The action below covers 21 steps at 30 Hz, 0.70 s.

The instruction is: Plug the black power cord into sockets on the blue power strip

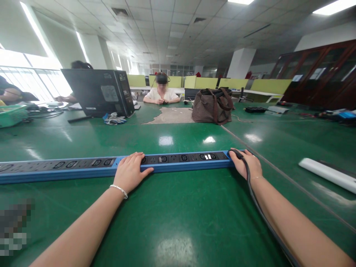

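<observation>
A long blue power strip (189, 165) with black sockets lies across the green table, running out of view on the left. My left hand (132, 170) rests over its middle, fingers across the top and thumb along the near side. At the strip's right end, my right hand (247, 163) grips it, fingers behind and thumb near the top. A black power cord (254, 198) leaves the strip's end by my right thumb and runs down beside my right forearm. The fingertips of my right hand are partly hidden.
On the green table (178, 215) stand a black computer case (102, 92) and a brown bag (208, 105). Gloves (114, 118) lie by the case. A white bar (328, 174) lies at right. A person (162, 94) sits opposite; others sit at left.
</observation>
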Each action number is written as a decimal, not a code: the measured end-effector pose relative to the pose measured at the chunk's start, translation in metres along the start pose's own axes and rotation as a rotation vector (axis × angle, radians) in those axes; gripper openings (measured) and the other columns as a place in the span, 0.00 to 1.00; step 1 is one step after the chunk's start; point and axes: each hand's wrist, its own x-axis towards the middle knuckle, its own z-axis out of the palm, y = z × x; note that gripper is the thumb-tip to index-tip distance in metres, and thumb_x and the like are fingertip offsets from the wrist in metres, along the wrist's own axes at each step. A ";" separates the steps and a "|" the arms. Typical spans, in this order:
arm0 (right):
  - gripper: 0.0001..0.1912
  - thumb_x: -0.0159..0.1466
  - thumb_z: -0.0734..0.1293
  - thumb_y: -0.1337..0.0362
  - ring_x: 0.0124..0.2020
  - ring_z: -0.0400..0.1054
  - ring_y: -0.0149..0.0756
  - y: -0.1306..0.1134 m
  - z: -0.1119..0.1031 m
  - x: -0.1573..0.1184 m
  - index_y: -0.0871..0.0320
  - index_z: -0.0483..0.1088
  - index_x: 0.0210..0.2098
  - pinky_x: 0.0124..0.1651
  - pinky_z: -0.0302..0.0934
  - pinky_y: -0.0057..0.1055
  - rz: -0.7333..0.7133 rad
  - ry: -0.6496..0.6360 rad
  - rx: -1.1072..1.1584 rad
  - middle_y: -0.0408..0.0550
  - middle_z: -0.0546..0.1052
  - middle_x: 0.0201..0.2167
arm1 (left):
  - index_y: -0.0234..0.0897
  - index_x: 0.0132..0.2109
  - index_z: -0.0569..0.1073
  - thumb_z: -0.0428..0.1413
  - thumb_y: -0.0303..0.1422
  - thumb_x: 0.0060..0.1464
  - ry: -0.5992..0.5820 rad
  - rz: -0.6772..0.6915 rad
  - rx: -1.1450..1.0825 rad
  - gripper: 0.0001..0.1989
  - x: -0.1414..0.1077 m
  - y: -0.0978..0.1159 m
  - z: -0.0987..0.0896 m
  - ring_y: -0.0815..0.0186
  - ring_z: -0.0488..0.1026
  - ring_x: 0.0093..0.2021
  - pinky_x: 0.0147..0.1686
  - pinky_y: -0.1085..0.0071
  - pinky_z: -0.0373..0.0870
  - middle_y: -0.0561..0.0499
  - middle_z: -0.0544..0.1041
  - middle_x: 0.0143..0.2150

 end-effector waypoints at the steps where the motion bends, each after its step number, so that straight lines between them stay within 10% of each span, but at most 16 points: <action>1: 0.21 0.62 0.56 0.49 0.56 0.61 0.48 -0.001 -0.001 0.000 0.44 0.74 0.46 0.56 0.52 0.49 0.037 -0.035 -0.005 0.46 0.76 0.47 | 0.34 0.53 0.68 0.52 0.49 0.51 0.000 0.000 0.003 0.28 0.000 0.000 0.000 0.52 0.66 0.57 0.55 0.56 0.59 0.38 0.71 0.55; 21: 0.24 0.63 0.55 0.49 0.60 0.56 0.52 -0.009 0.003 -0.014 0.49 0.70 0.52 0.58 0.50 0.56 0.133 0.036 0.080 0.49 0.70 0.55 | 0.33 0.54 0.67 0.50 0.50 0.53 -0.006 0.001 0.012 0.29 0.000 -0.001 0.001 0.53 0.65 0.58 0.56 0.56 0.58 0.39 0.70 0.56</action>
